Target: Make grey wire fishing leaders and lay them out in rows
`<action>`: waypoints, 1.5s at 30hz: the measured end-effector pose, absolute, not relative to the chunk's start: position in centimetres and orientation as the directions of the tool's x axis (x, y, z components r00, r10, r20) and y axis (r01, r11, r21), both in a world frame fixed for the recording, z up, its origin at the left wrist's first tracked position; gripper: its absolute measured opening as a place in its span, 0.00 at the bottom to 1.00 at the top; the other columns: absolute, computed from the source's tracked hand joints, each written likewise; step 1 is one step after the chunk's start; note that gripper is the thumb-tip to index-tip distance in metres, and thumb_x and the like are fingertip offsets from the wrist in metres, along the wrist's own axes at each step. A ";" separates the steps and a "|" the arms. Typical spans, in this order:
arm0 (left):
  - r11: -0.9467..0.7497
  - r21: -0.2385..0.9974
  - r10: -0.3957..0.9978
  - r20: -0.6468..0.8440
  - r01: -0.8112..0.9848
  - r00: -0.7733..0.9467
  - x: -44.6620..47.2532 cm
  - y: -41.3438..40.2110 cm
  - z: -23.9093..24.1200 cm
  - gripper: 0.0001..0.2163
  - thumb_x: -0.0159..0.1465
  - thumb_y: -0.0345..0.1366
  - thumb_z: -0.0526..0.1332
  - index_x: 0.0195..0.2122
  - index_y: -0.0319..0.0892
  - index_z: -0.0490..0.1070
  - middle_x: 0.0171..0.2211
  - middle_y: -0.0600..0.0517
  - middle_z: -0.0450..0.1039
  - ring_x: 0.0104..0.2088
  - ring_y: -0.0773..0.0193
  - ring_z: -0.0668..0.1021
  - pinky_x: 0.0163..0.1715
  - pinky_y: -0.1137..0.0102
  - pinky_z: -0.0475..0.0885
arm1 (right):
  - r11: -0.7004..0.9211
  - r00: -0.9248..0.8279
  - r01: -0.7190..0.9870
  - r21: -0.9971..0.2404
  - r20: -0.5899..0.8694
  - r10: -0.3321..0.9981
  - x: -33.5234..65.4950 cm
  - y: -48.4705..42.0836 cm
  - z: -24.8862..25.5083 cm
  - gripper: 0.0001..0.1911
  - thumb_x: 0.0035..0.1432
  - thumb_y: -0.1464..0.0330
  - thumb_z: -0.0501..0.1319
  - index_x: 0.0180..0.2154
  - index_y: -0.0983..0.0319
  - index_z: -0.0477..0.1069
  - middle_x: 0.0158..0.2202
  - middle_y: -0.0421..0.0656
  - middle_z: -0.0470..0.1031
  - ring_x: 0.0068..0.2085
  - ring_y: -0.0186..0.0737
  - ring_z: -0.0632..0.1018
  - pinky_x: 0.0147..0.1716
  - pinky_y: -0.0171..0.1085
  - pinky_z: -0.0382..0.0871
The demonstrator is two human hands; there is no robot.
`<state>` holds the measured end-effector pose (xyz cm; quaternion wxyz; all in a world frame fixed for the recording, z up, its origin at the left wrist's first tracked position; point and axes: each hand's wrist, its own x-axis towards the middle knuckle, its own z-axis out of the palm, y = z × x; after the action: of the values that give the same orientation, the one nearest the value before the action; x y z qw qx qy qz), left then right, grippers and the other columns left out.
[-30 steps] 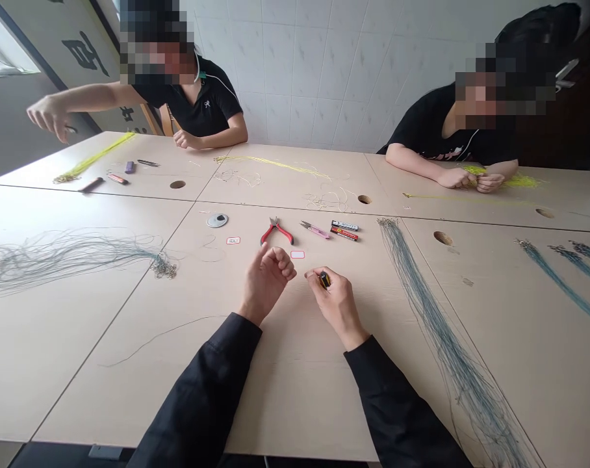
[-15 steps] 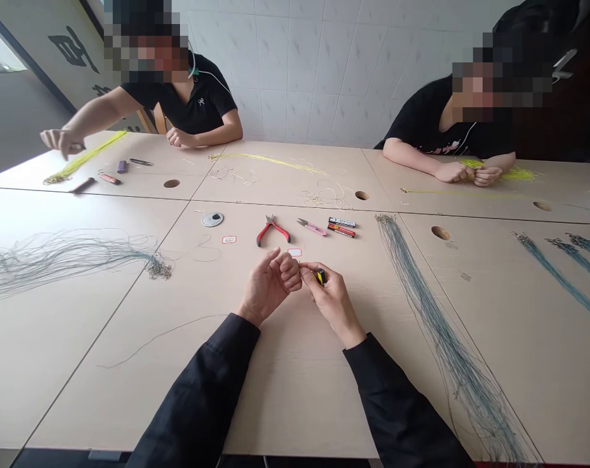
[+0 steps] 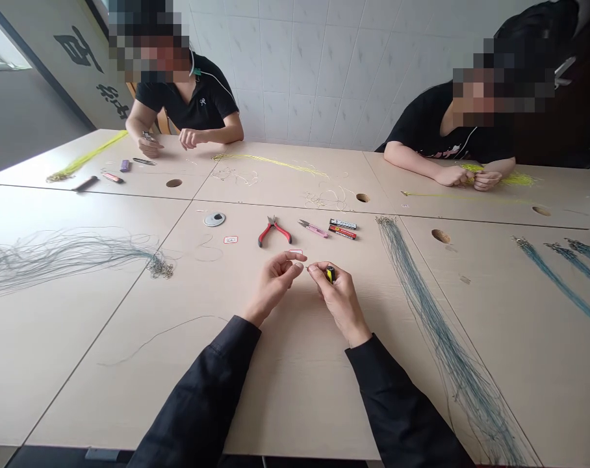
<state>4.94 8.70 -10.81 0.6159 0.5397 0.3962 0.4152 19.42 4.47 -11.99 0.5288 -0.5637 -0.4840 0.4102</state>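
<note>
Right hand (image 3: 341, 299) was closed around a small yellow-and-black cylindrical tool (image 3: 330, 273) just above the pale wooden bench (image 3: 285, 377); left hand (image 3: 275, 281) pinched a fine thread end (image 3: 307, 267) against the right fingertips. Judged risk: the thread could slip, because the pinch area was minimal.

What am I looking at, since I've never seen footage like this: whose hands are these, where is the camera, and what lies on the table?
The camera is worn on a person's head, looking down at their bare hands in black sleeves. The left hand pinches its fingertips together; what they grip is too small to tell. The right hand holds a small yellow-and-black object. On the table lie red-handled pliers, pink snips and a bundle of grey-blue cords. Two other people sit opposite, with yellow cords by them.
</note>
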 end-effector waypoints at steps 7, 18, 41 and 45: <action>-0.106 0.993 0.931 0.081 0.053 0.356 5.1 8.7 -11.9 0.11 0.62 0.44 0.62 0.35 0.40 0.71 0.20 0.59 0.53 0.21 0.71 0.57 0.22 0.73 0.51 | 0.067 0.205 0.226 -0.972 0.115 0.972 19.6 4.6 -11.9 0.17 0.58 0.55 0.60 0.32 0.64 0.72 0.27 0.40 0.69 0.27 0.33 0.66 0.27 0.32 0.61; -0.264 0.947 0.922 0.192 0.184 0.337 5.2 8.6 -11.8 0.05 0.60 0.37 0.62 0.33 0.41 0.73 0.29 0.52 0.71 0.28 0.67 0.71 0.27 0.73 0.64 | 0.071 0.188 0.399 -0.914 0.158 0.969 19.7 4.3 -11.7 0.13 0.59 0.59 0.60 0.32 0.63 0.72 0.29 0.40 0.74 0.27 0.33 0.69 0.28 0.32 0.62; 0.084 0.985 0.965 -0.043 -0.149 0.260 5.3 8.6 -11.1 0.10 0.52 0.40 0.71 0.28 0.39 0.79 0.28 0.50 0.77 0.27 0.69 0.72 0.29 0.71 0.68 | 0.003 0.102 -0.040 -0.999 -0.001 0.995 19.7 4.2 -11.4 0.19 0.64 0.51 0.52 0.49 0.55 0.57 0.26 0.34 0.65 0.20 0.30 0.64 0.17 0.29 0.56; 0.075 0.980 0.967 -0.026 -0.183 0.254 5.2 8.7 -10.8 0.09 0.53 0.40 0.71 0.29 0.38 0.79 0.27 0.51 0.76 0.26 0.70 0.71 0.29 0.71 0.67 | 0.030 0.091 0.040 -0.999 0.033 0.995 19.7 4.2 -11.5 0.18 0.63 0.53 0.56 0.48 0.57 0.61 0.22 0.33 0.60 0.22 0.31 0.61 0.20 0.29 0.56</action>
<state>5.17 8.69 -10.80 0.6174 0.4960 0.3952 0.4654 19.73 4.17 -11.54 0.5203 -0.5241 -0.4940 0.4588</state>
